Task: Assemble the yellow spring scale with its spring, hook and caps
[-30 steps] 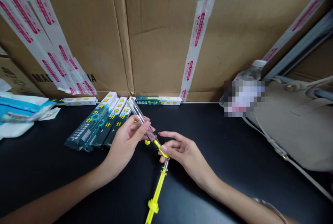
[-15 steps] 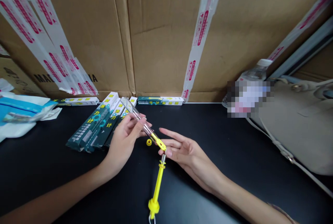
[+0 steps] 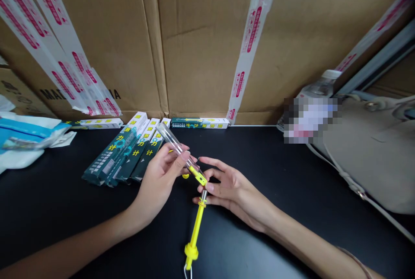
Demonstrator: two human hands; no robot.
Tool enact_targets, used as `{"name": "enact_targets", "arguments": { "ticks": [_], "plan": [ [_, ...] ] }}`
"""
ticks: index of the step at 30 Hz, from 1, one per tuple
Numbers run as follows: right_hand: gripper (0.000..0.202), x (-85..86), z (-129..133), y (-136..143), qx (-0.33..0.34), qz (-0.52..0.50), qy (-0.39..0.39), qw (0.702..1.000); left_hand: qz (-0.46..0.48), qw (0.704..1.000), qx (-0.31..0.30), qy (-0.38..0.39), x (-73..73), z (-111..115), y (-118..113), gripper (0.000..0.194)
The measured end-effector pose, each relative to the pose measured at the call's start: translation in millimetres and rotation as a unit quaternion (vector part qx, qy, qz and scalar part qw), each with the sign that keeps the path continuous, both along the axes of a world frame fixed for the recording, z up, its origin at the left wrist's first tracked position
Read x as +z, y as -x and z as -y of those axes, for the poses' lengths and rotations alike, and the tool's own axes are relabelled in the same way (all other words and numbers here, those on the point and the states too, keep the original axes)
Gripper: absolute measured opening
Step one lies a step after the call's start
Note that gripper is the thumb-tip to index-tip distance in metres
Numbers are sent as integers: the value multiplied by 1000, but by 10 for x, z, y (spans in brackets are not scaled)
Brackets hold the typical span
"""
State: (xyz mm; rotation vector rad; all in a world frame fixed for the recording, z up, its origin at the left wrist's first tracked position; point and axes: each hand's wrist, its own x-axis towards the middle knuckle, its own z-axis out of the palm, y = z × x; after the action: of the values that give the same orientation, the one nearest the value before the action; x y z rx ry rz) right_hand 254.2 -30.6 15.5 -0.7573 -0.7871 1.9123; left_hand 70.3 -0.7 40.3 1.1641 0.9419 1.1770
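Note:
My left hand (image 3: 161, 176) is closed around a clear plastic tube (image 3: 173, 139), which slants down toward the right. A flat yellow end piece (image 3: 200, 178) sits in the lower mouth of the tube. My right hand (image 3: 231, 188) pinches that piece between thumb and fingertip. Below it hangs the yellow spring scale rod (image 3: 197, 225), with a metal spring (image 3: 204, 194) at its top, a yellow collar (image 3: 191, 251) and a wire hook (image 3: 188, 271) at its bottom. A small yellow cap (image 3: 185, 176) lies on the table behind my left fingers, partly hidden.
Several green-and-white boxes (image 3: 113, 151) lie at the left, and another box (image 3: 199, 123) rests against the cardboard (image 3: 201, 45). A blue-and-white bag (image 3: 29, 134) is at far left. A plastic bottle (image 3: 319, 86) and a grey handbag (image 3: 369, 153) stand at right on the black table (image 3: 259, 253).
The tube has slid down over the yellow end piece, covering more of it. My left hand has moved slightly right and my right fingers have curled closer around the joint.

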Motion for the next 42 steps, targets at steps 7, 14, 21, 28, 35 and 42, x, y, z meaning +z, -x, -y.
{"name": "enact_targets", "arguments": {
  "ticks": [7,14,21,28,35,42],
  "plan": [
    [55,11,1,35,3,25,-15,1000,-28,1000,6,-11,-59,-42,27,41],
    [43,-25,-36,38,-33,34,-11,999,-30,1000,1,-8,-83,-68,26,42],
    [46,31,-13,22,-25,28,-6,999,-20,1000,15,-11,-71,-83,39,41],
    [55,-36,-12,2,-17,73,-42,996,-17,1000,21,-12,-40,-94,56,43],
    [40,-93,16,30,-80,222,-123,964,-14,1000,14,-1,-57,-92,51,44],
    [38,-70,91,41,-113,335,-197,914,-18,1000,-4,-2,-75,-63,42,41]
  ]
}}
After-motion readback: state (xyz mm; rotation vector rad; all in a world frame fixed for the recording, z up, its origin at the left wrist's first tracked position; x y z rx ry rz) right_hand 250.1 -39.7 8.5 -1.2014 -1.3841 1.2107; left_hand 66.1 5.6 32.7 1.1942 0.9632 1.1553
